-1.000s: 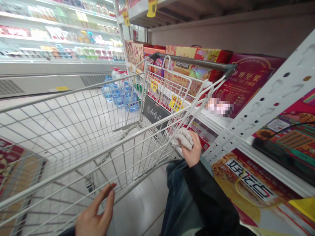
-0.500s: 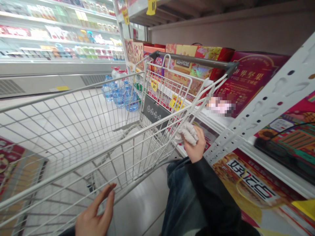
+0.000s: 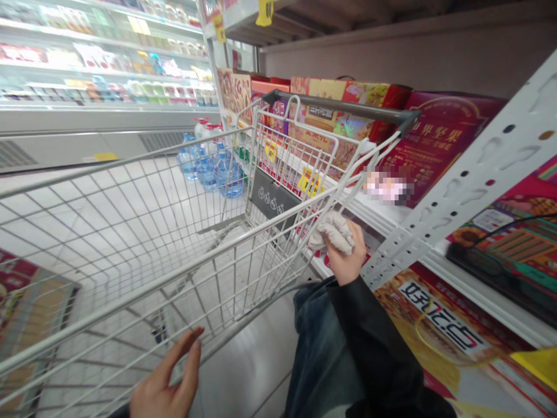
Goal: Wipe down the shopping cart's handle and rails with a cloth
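Observation:
A crumpled light-grey cloth [image 3: 334, 231] is bunched in my right hand [image 3: 350, 260], whose fingers wrap round it. The cloth lies against the wire bars at the handle end of the shopping cart [image 3: 278, 219]. My left hand [image 3: 167, 386] is at the bottom left, beside the cart's near side, holding nothing. Its thumb and forefinger stretch out with a gap between them; the other fingers are mostly hidden. The cart's wire basket shows only bare mesh and the floor through it. A dark handle bar [image 3: 343, 106] runs across its far right end.
A white metal shelf upright [image 3: 474, 168] stands close on the right. Gift boxes [image 3: 313, 122] line the shelf behind the cart. Blue water bottles [image 3: 228, 174] stand on the floor beyond it. A refrigerated display [image 3: 65, 128] is at the back left, and a stack of boxes [image 3: 47, 313] at the left.
The cloth and my right hand have shifted very slightly right and up along the cart's bars. The whole view has drifted a little; my left hand stays much the same.

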Motion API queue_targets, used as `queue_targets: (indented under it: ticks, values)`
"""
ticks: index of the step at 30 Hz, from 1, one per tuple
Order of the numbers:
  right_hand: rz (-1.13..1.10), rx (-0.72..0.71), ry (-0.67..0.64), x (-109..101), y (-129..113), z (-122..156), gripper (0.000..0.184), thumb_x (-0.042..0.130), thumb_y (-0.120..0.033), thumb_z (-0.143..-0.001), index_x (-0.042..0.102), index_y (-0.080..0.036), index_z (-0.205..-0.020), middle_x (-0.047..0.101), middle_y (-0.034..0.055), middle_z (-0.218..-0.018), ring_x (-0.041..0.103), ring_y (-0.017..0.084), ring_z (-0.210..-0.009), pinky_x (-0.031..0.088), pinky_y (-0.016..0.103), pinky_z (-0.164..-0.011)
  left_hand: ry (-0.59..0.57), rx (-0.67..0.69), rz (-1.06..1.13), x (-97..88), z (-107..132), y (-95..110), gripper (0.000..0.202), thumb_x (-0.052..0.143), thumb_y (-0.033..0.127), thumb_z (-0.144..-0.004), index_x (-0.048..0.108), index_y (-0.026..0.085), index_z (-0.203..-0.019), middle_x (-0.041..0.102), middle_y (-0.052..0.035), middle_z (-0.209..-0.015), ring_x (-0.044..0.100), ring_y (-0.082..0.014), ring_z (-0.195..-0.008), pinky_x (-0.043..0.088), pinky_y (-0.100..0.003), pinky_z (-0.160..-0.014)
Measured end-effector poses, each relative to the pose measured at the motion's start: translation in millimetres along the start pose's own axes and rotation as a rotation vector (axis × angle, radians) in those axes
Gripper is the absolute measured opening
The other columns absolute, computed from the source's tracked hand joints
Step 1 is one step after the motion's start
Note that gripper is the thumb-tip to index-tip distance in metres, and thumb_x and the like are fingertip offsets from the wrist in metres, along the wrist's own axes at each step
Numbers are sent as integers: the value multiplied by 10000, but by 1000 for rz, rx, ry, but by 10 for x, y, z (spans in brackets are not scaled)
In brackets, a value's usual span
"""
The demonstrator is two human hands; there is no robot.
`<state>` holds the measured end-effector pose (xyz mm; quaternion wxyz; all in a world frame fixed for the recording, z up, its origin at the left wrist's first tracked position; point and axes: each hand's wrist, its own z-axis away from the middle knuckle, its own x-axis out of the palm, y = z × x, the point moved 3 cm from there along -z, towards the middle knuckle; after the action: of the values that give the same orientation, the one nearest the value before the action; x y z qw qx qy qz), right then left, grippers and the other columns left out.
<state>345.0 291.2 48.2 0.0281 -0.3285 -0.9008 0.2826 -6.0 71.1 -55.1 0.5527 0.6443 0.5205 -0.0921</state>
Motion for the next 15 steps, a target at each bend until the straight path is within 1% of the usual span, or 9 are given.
queue_targets:
  ticks: [2,4,6,8,12,14,15]
  values:
    - [-5,38,-76,57,91,216,359,711,-285,-881,698,-237,-1236,720,95,-1189,698,280,-1125,580,476,-1012,6,21,-13,4,3,-4,356,536,527,-1003,709,331,-1244,789,21,-1229,773,-213,-1066,554,-265,-947]
    - [0,59,-138,87,144,402,380,711,-271,-870,692,-232,-1247,721,101,-1197,697,282,-1129,583,476,-1006,7,32,-24,3,4,-5,357,535,524,-1002,712,322,-1238,792,13,-1223,770,-221,-1073,555,-269,-947]
    - [4,56,-144,76,134,452,395,719,-260,-859,693,-230,-1252,724,99,-1194,697,282,-1127,582,476,-1005,7,24,-24,-2,2,-1,341,546,509,-998,715,319,-1225,795,11,-1213,768,-222,-1081,558,-267,-936]
    - [2,37,-97,38,65,334,392,720,-257,-861,698,-235,-1251,725,94,-1190,699,277,-1117,580,473,-1007,2,11,-19,-8,-1,8,330,549,500,-996,716,321,-1216,795,10,-1212,771,-220,-1069,561,-273,-938]
    - [25,-7,43,-40,-102,-123,400,740,-290,-869,697,-235,-1263,721,100,-1210,694,280,-1142,579,472,-1022,-5,-2,-9,-16,-8,28,340,531,527,-991,717,347,-1212,800,10,-1195,779,-222,-1038,570,-293,-933]
    - [39,-18,69,-43,-124,-229,393,748,-309,-873,698,-231,-1255,726,100,-1201,693,282,-1148,579,474,-1027,-1,-14,-5,-18,-11,28,340,532,534,-989,717,359,-1213,800,15,-1192,779,-225,-1046,571,-295,-924]
    - [38,-17,62,-32,-110,-216,383,749,-314,-876,700,-231,-1247,729,99,-1191,695,281,-1145,581,472,-1025,0,-21,-5,-17,-12,24,339,533,534,-988,718,360,-1213,799,18,-1198,779,-225,-1042,570,-296,-927]
